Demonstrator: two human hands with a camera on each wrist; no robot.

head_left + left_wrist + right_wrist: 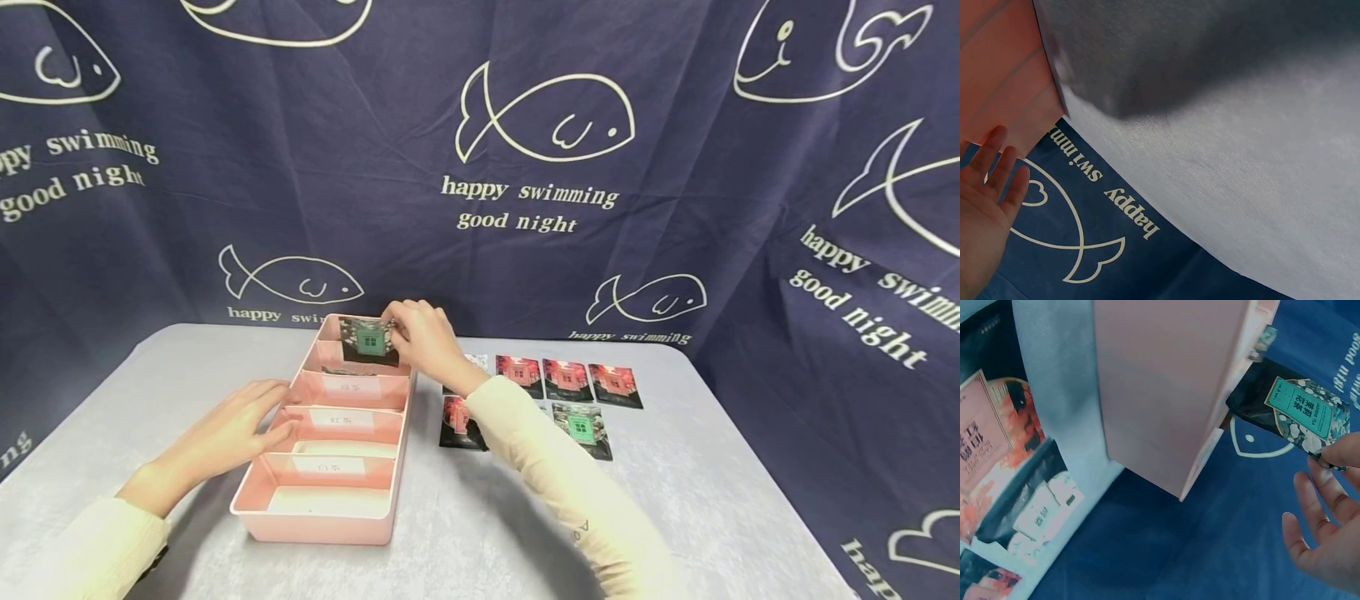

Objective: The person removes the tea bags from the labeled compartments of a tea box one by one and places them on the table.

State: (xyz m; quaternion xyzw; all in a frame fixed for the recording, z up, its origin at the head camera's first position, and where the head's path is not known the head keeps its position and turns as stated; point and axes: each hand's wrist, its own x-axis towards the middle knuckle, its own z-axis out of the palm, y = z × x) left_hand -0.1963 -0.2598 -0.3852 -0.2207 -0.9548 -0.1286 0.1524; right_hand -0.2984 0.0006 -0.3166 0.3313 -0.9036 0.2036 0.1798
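My right hand [427,342] pinches a dark tea sachet [370,337] with a green label by its corner, over the far end of a pink divided box [318,529]. In the right wrist view, the sachet [1300,409] reads jasmine tea, with thumb and fingertips at one end. The edge of another sachet [348,371] shows inside a far compartment. My left hand [232,425] lies along the box's left rim. Seen from the left wrist, that hand [985,219] has its fingers extended against the pink side wall.
Right of the box lie several red-and-black sachets [567,379], a green-labelled one [582,429] and a pale one [476,361], partly hidden by the right arm. White labels [351,420] mark the box dividers. A dark blue fish-print cloth [540,250] hangs behind the grey table [712,517].
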